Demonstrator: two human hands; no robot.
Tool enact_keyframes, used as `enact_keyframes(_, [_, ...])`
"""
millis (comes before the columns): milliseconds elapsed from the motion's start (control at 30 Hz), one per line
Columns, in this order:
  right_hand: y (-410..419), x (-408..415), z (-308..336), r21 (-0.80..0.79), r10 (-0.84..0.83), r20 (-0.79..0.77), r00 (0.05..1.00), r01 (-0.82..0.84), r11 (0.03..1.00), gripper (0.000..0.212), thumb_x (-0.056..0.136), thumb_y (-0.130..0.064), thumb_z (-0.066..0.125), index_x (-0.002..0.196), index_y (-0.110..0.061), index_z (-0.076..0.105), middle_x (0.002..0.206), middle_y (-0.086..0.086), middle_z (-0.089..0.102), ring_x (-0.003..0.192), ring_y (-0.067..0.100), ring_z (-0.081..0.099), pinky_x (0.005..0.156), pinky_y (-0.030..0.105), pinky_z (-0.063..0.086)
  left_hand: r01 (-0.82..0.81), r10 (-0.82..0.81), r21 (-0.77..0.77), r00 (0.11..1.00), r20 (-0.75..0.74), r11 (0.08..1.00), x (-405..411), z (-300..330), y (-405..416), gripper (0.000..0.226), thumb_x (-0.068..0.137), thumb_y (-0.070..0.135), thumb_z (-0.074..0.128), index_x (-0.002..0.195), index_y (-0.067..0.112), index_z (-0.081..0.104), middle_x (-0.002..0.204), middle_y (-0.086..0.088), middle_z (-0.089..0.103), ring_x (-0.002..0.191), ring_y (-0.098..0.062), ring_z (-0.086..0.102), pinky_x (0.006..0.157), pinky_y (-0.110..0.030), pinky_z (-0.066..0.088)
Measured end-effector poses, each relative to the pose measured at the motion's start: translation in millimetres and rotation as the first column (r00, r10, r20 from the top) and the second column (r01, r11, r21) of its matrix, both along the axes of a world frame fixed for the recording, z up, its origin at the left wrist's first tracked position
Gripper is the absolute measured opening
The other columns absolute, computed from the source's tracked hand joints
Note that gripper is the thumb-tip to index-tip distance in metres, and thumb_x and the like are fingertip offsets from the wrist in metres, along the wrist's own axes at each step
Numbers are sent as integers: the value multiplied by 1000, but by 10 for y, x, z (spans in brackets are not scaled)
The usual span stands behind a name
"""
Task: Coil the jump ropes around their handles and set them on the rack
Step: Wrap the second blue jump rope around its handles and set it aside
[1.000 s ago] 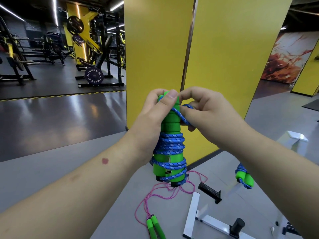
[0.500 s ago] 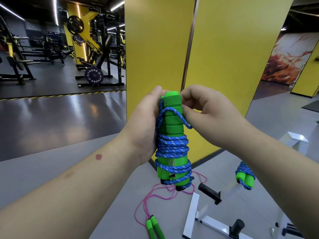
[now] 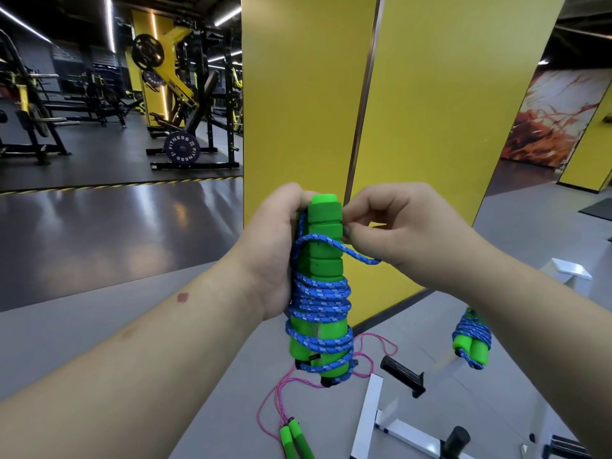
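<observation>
Jump rope (image 3: 319, 306), blue cord coiled round upright green handles, at frame centre.
Left hand (image 3: 276, 250) grips the handles from behind; right hand (image 3: 397, 233) pinches the loose cord end beside their top; pink rope (image 3: 281, 397) lies on the floor below; another coiled rope (image 3: 472, 339) lower right.

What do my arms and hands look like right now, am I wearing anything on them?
Both forearms are bare, with no sleeves in view. The left hand and right hand wear no gloves, rings or watch. A small reddish mark sits on the left forearm.
</observation>
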State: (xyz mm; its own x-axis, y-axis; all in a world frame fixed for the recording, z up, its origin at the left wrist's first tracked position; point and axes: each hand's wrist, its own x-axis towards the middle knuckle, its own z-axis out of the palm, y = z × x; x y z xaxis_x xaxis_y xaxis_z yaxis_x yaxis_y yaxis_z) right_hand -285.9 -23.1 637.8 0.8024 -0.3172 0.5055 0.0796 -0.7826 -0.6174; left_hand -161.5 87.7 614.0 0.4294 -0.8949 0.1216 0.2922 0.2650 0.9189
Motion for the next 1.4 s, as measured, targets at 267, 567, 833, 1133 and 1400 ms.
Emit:
enact_keyframes(267, [45, -191, 213, -307, -72, -365, 928, -47, 951, 19, 90, -11, 64, 83, -29, 65, 67, -13, 64, 56, 4, 56, 55, 23, 49, -57, 56, 30, 998, 35, 998, 35, -50, -45, 10, 99, 22, 51, 92, 16, 53, 65, -4, 50, 49, -17, 48, 45, -24, 42])
enact_keyframes(567, [58, -262, 117, -339, -72, -286, 955, -31, 940, 40, 89, 3, 57, 96, -36, 56, 67, -33, 56, 57, 4, 51, 53, 10, 36, 33, -33, 8, 999, -20, 999, -67, 26, 11, 43, 87, 56, 60, 60, 22, 63, 71, -8, 59, 48, -19, 53, 53, -27, 44])
enact_keyframes(833, [-12, -237, 74, -429, 18, -156, 988, -84, 899, 52, 77, 10, 50, 102, -27, 76, 95, -8, 68, 87, -1, 61, 70, 11, 45, -9, 10, 62, 1000, -13, 998, -35, -9, -16, 38, 101, 48, 52, 73, 23, 59, 66, -5, 57, 52, -20, 50, 60, -32, 40])
enact_keyframes(1133, [13, -236, 140, -286, 45, -154, 987, -88, 954, 43, 79, 0, 56, 90, -37, 76, 83, -13, 69, 80, 0, 65, 69, 9, 46, -22, 22, -8, 999, -46, 1000, 26, 59, -38, 36, 99, 49, 55, 79, 19, 56, 69, -6, 51, 50, -20, 51, 53, -27, 45])
enact_keyframes(1400, [-81, -180, 44, -374, -251, -123, 960, 189, 908, 39, 84, -2, 53, 101, -32, 72, 88, -16, 66, 79, 0, 60, 62, 15, 42, -91, 102, -57, 965, 240, 994, 55, 11, -68, 36, 70, 30, 74, 90, 19, 45, 59, 4, 48, 45, -15, 45, 44, -25, 43])
